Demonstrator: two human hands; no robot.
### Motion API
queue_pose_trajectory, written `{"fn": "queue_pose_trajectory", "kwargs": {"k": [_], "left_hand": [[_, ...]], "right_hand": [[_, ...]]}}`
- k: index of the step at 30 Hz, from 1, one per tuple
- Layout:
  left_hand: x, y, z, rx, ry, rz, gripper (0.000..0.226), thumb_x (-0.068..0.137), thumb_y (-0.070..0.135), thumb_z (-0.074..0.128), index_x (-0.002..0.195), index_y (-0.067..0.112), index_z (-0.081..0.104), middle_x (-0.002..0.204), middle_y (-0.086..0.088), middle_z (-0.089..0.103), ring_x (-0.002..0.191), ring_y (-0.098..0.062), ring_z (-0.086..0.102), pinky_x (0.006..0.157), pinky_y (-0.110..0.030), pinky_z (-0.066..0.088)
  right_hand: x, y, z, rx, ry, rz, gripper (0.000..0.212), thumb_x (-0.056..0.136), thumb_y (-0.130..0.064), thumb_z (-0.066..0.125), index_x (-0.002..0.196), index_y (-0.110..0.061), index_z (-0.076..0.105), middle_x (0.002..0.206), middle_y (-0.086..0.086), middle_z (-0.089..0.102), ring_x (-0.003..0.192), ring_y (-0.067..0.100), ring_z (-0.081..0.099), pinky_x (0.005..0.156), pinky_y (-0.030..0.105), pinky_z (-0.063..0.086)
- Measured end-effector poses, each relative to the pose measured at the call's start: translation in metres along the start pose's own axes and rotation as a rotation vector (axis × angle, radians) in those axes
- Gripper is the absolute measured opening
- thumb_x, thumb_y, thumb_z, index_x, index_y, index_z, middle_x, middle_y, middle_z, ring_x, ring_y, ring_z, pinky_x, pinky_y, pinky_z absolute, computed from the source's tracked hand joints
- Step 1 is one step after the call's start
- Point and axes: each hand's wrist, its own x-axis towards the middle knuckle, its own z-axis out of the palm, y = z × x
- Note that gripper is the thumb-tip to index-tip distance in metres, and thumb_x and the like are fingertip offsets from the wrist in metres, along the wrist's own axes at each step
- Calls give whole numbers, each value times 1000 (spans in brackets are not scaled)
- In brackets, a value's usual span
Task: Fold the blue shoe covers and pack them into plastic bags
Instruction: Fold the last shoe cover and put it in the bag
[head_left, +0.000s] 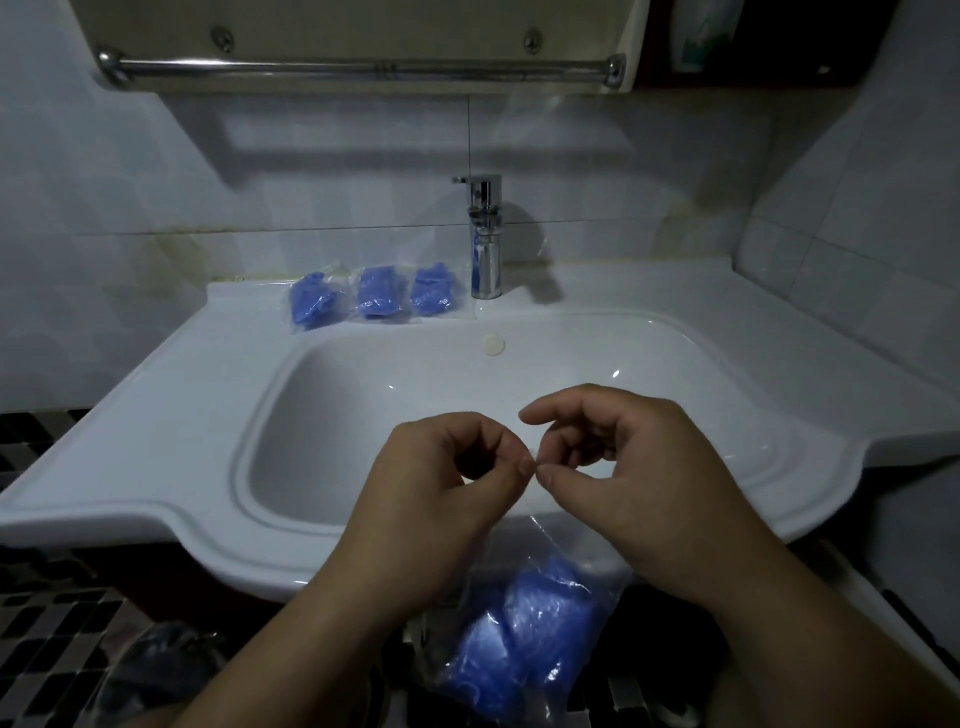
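Observation:
A clear plastic bag (524, 629) with folded blue shoe covers inside hangs below my hands, in front of the sink's front edge. My left hand (441, 488) and my right hand (623, 467) meet above it, each pinching the bag's top edge between thumb and forefinger, fingertips almost touching. Three packed bags of blue shoe covers (376, 296) lie in a row on the back ledge of the white sink (182, 441), left of the tap.
A chrome tap (485, 239) stands at the back of the basin. Above it a metal towel bar (363, 67) runs under a cabinet. Tiled walls close in left and right. A dark bag (156, 670) lies on the mosaic floor at lower left.

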Motion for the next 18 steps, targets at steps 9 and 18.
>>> {"fn": "queue_pose_trajectory", "kwargs": {"k": [9,18], "left_hand": [[-1,1,1,0,-17,-11,15,87,18,69,75,25,71,70,9,69,67,-8,65,68,-27,57],[1,1,-2,-60,33,-7,17,88,15,67,74,24,69,71,7,69,65,-9,65,63,-21,52]], "right_hand": [[1,-1,1,33,-25,6,38,81,-3,71,109,-30,67,78,-8,70,79,5,68,80,17,52],[2,1,-6,105,-7,36,35,80,-5,75,106,-28,69,78,-9,71,77,8,68,79,21,54]]}}
